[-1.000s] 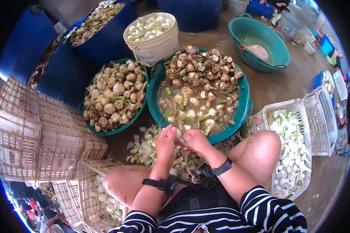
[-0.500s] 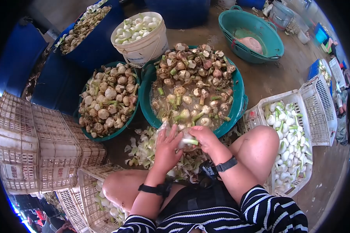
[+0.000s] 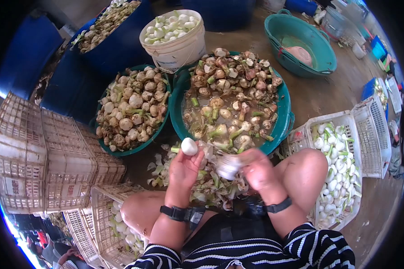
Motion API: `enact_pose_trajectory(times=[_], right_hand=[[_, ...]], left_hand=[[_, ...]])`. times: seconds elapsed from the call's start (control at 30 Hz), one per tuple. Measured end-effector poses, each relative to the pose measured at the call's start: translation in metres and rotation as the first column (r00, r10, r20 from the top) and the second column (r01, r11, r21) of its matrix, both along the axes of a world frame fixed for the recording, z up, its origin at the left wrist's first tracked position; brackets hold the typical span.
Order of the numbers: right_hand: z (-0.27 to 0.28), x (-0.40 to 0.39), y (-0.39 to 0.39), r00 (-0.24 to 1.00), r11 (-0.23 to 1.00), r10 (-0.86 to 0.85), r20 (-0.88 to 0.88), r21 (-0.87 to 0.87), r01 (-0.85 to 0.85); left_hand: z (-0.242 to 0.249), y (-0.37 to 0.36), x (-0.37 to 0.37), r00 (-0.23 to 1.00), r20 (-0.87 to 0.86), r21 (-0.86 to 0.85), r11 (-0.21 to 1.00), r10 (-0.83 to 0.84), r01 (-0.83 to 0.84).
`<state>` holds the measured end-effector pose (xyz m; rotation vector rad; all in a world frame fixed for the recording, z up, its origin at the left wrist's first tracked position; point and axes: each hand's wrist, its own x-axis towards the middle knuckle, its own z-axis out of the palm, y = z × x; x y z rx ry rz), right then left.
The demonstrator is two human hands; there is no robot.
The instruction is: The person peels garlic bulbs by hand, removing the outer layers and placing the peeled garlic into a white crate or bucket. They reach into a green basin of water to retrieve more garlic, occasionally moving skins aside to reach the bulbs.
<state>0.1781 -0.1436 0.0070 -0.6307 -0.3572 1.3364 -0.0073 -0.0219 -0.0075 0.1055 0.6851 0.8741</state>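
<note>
My left hand (image 3: 184, 169) holds a smooth white peeled garlic bulb (image 3: 189, 146) at its fingertips, its short green stem pointing left. To its right, my right hand (image 3: 258, 170) is closed on a whitish, motion-blurred clump of garlic skin (image 3: 229, 167). Both hands are above a heap of loose garlic skins (image 3: 213, 190) between my knees. Just beyond them stands a green tub (image 3: 286, 117) of murky water, with brown unpeeled garlic bulbs (image 3: 220, 74) piled at its far side and several floating nearer.
Left of the tub is a second basin of unpeeled garlic (image 3: 134, 101). Behind stands a white bucket (image 3: 175, 51) of peeled bulbs. A white crate (image 3: 352, 210) of peeled garlic is at my right, with stacked crates (image 3: 63, 157) at left. A green basin (image 3: 296, 67) sits back right.
My hands have moved apart. The peeled garlic bulb now shows in my left hand, while my right hand has swung right with the skin. The whole view has shifted slightly.
</note>
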Motion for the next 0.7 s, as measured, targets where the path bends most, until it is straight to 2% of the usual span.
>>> enact_pose_trajectory(times=[0.03, 0.1, 0.13, 0.17, 0.2, 0.23, 0.27, 0.3, 0.33, 0.37, 0.4, 0.43, 0.47, 0.53, 0.57, 0.6, 0.63, 0.67, 0.7], right_hand=[[0.012, 0.015, 0.001, 0.998, 0.998, -0.057, 0.035, 0.042, 0.056], [0.029, 0.038, 0.001, 0.991, 0.997, -0.078, 0.109, -0.017, 0.08], [0.049, 0.031, 0.01, 0.79, 0.988, 0.144, 0.596, -0.124, -0.087], [0.039, 0.018, 0.013, 0.229, 0.992, 0.126, 0.965, -0.124, -0.024], [0.03, 0.006, 0.016, -0.009, 1.0, 0.012, 1.0, -0.012, 0.019], [0.027, -0.004, 0.021, -0.251, 0.994, -0.092, 0.964, 0.103, 0.034], [0.027, -0.012, 0.028, -0.004, 0.997, 0.039, 0.999, -0.039, 0.069], [0.028, -0.021, 0.035, 0.249, 0.981, 0.164, 0.955, -0.184, 0.06], [0.026, -0.03, 0.042, 0.342, 0.979, 0.104, 0.934, -0.156, 0.129], [0.027, -0.034, 0.047, 0.35, 0.978, 0.106, 0.931, -0.162, 0.134], [0.029, -0.038, 0.052, 0.331, 0.97, 0.135, 0.934, -0.194, 0.15], [0.031, -0.04, 0.056, 0.298, 0.963, 0.161, 0.941, -0.217, 0.162], [0.019, -0.043, 0.06, 0.272, 0.965, 0.085, 0.958, -0.148, 0.218], [0.008, -0.038, 0.06, 0.282, 0.966, 0.09, 0.955, -0.153, 0.21], [0.004, -0.035, 0.059, 0.294, 0.966, 0.093, 0.951, -0.158, 0.204], [-0.003, -0.03, 0.057, 0.293, 0.967, 0.093, 0.952, -0.156, 0.201], [-0.008, -0.024, 0.054, 0.496, 0.943, 0.114, 0.861, -0.25, 0.218], [-0.012, -0.021, 0.052, 0.674, 0.914, 0.12, 0.729, -0.347, 0.212], [-0.009, -0.022, 0.05, 0.693, 0.929, 0.094, 0.715, -0.313, 0.197]], left_hand=[[0.001, 0.002, -0.005, 1.0, -0.002, -0.001, 1.0, 0.016, -0.016], [0.004, 0.002, -0.011, 1.0, 0.009, 0.006, 1.0, -0.005, 0.005], [0.004, 0.003, -0.009, 0.999, -0.018, 0.061, 0.998, -0.03, 0.031], [0.003, 0.001, -0.003, 0.999, -0.014, 0.064, 0.997, -0.04, 0.041], [0.006, -0.005, 0.007, 0.97, -0.242, 0.156, 0.987, 0.016, 0.023], [0.01, -0.009, 0.016, 0.889, -0.45, 0.251, 0.968, 0.092, 0.027], [0.014, -0.011, 0.022, 0.85, -0.515, 0.348, 0.933, 0.111, 0.088], [0.017, -0.016, 0.027, 0.852, -0.513, 0.345, 0.934, 0.107, 0.09], [0.02, -0.022, 0.03, 0.802, -0.558, 0.53, 0.835, 0.212, 0.148], [0.02, -0.029, 0.032, 0.75, -0.577, 0.682, 0.696, 0.321, 0.226], [0.017, -0.036, 0.032, 0.671, -0.615, 0.734, 0.612, 0.415, 0.295], [0.016, -0.037, 0.032, 0.672, -0.616, 0.734, 0.609, 0.411, 0.301], [0.016, -0.037, 0.032, 0.692, -0.62, 0.692, 0.673, 0.371, 0.259], [0.02, -0.037, 0.033, 0.762, -0.582, 0.57, 0.811, 0.284, 0.133], [0.024, -0.035, 0.033, 0.762, -0.581, 0.571, 0.81, 0.286, 0.131], [0.027, -0.033, 0.032, 0.823, -0.513, 0.487, 0.872, 0.246, 0.042], [0.028, -0.032, 0.031, 0.874, -0.433, 0.386, 0.922, 0.219, -0.039], [0.023, -0.03, 0.028, 0.82, -0.513, 0.468, 0.884, 0.254, 0.019], [0.017, -0.029, 0.026, 0.756, -0.584, 0.536, 0.84, 0.295, 0.087]])
